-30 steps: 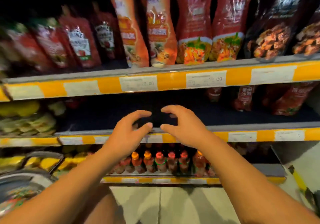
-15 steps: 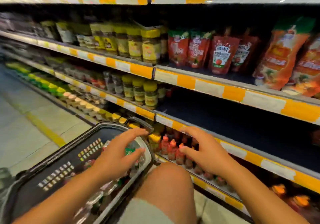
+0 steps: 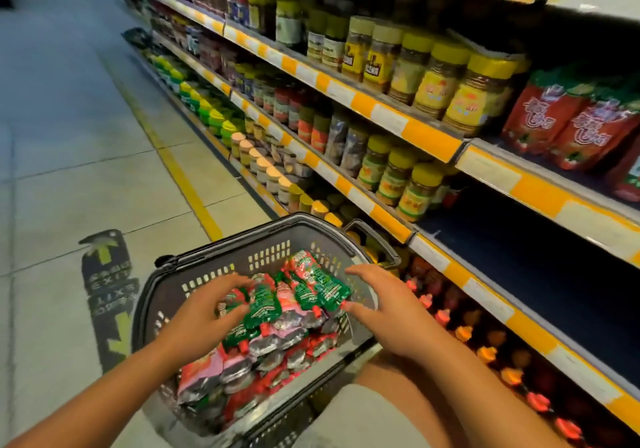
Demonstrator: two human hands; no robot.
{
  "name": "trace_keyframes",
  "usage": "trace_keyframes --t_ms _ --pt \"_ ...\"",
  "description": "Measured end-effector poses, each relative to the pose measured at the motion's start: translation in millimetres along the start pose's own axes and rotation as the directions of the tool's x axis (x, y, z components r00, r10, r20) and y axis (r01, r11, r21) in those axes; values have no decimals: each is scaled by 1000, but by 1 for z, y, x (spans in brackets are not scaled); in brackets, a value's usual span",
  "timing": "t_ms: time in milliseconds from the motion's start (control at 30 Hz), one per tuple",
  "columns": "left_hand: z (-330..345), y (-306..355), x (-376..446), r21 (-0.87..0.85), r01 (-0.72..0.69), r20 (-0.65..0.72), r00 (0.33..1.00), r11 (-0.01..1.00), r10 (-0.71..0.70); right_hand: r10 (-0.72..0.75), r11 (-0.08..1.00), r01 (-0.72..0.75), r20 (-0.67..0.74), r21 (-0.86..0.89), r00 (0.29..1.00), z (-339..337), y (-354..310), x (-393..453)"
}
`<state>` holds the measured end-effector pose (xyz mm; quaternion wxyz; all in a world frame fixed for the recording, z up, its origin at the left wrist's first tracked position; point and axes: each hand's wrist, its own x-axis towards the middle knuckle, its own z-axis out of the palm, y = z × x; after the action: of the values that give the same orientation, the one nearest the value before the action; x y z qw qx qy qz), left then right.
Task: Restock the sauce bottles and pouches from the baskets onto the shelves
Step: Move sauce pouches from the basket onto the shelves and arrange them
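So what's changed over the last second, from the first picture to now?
Both hands left the bare middle shelf and came down to the basket. The left hand now touches the pouches; the right hand reaches in beside them. Neither grips anything yet. That shelf remains unfilled.

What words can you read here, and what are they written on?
"EXIT": floor sticker, once upright and once mirrored below it.
Red shelf pouches: large white characters, too blurred to read.
Yellow-lidded jars: labels too blurred to read.
Shelf price strips: blurred, nothing readable.
Pouches in the basket: print too small to read.
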<state>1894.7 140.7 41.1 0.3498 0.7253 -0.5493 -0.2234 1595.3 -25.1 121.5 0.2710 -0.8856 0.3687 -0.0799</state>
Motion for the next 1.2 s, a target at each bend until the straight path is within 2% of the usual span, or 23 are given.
trace_keyframes --t_ms 300,433,500,600,733,867,967,1200 --pt "28 -64 2 116 225 37 972 967 -231 99 993 -82 227 -83 969 73 -27 78" --pt "52 -79 8 247 265 97 950 932 -296 182 969 -87 434 -231 882 110 -41 98" --pt "63 -86 8 286 271 110 943 919 -313 206 950 -55 485 -307 850 128 -46 104" --pt "77 -95 4 288 310 133 924 906 -359 221 922 -37 448 -385 866 151 -51 109" --pt "86 -99 6 368 275 131 930 888 -342 107 909 89 436 -407 894 173 -47 113" --pt "90 -99 8 435 242 125 938 867 -324 46 898 183 500 -399 865 185 -44 117" --pt "88 -100 8 461 234 110 942 856 -317 74 888 198 554 -416 830 189 -44 120" --pt "84 -97 8 484 231 94 945 844 -313 73 866 196 504 -459 860 197 -44 135"
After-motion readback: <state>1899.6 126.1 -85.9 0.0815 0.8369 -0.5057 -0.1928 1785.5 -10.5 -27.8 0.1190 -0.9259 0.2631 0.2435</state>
